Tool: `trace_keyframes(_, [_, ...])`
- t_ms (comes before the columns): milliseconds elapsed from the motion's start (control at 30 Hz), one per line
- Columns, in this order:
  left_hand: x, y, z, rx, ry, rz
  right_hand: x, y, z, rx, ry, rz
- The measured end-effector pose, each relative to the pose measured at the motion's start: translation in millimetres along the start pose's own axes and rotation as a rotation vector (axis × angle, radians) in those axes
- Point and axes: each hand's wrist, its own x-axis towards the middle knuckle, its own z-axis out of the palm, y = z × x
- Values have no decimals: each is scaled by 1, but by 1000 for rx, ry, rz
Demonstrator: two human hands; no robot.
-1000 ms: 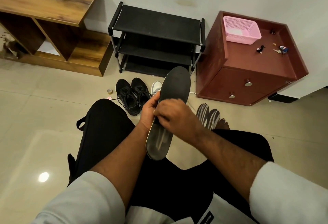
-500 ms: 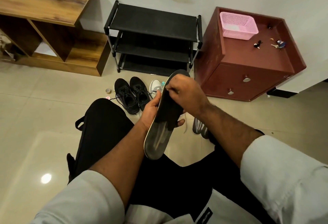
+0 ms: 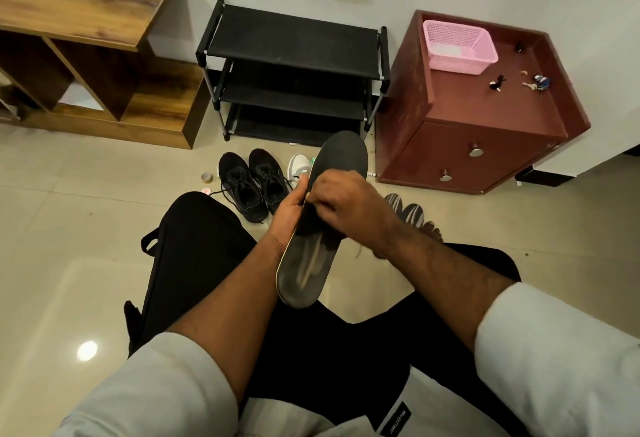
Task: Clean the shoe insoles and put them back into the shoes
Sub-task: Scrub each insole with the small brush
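The right hand, fingers curled, possibly round something unseen, is sliding back down from the toe to the middle of the long dark foam insole, gripped by the left hand above the lap, so wiping is continuing

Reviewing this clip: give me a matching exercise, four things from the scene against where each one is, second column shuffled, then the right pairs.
Things:
1. insole
2. black shoes
3. pink basket
4. shoe rack

Places:
A. on top of the red cabinet
B. against the wall, between the wooden shelf and the cabinet
C. held in the left hand, with the right hand on it
D. on the floor in front of the rack

Pairs: 1-C, 2-D, 3-A, 4-B
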Motion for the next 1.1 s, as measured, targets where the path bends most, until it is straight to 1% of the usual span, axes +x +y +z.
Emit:
trace_keyframes(100, [-6, -4, 3, 51, -118, -112, 14, 25, -13, -53, 52, 79])
trace_keyframes(167, [-7, -5, 2, 59, -191, -116, 22, 41, -22, -86, 101, 136])
trace_keyframes(233, [-7, -6, 0, 41, -230, -131, 27, 52, -30, -100, 143, 187])
trace_keyframes(333, [-6, -6, -4, 56, -221, -150, 21, 56, -32, -76, 169, 207])
trace_keyframes(400, [-6, -6, -3, 84, -198, -145, 10, 50, -29, -50, 147, 189])
trace_keyframes(567, [-2, -1, 1, 24, -41, -2, -21, 13, -5, 51, 71, 78])
trace_keyframes(667, [-2, 0, 2, -14, -27, 55, -36, -14, 10, 121, 25, 31])
trace_keyframes(767, [-1, 2, 2, -30, -23, 93, -36, -15, 13, 129, 10, 15])
trace_keyframes(833, [-3, 2, 2, -3, -23, 60, -26, -4, 10, 95, 32, 51])
trace_keyframes(967, [-7, -6, 4, 65, -75, -91, -8, 16, 3, 35, 106, 110])
trace_keyframes(1100, [-8, -7, 6, 5, -21, -48, -10, 12, 6, 48, 102, 111])
